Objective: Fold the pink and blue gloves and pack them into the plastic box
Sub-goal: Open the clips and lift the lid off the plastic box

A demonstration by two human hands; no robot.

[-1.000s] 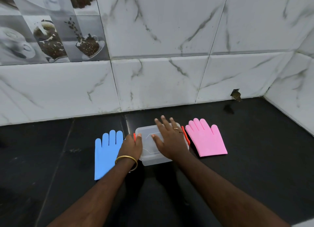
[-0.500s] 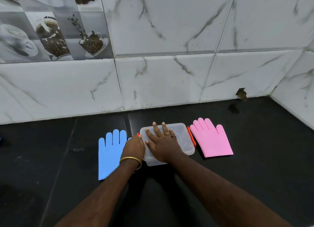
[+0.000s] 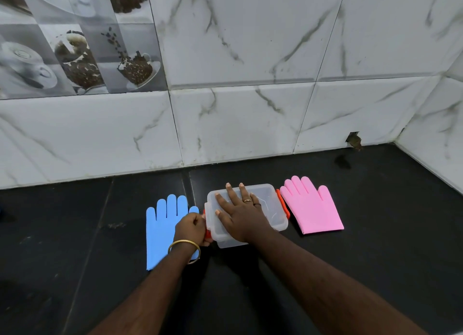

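A clear plastic box (image 3: 271,206) with its lid on and orange side clips sits on the black counter. My right hand (image 3: 240,213) lies flat on the lid, fingers straight and spread. My left hand (image 3: 191,228) curls round the orange clip (image 3: 208,234) at the box's left end. The blue glove (image 3: 162,227) lies flat left of the box, partly under my left wrist. The pink glove (image 3: 312,209) lies flat right of the box, fingers toward the wall.
The black counter (image 3: 375,247) runs to a white marble-tiled wall (image 3: 238,121) at the back and a side wall (image 3: 431,139) at the right. A small hole (image 3: 353,140) shows at the wall's base, back right.
My right hand slid back along the lid and now presses it flat. My left hand closed round the left orange clip. The gloves have not moved.
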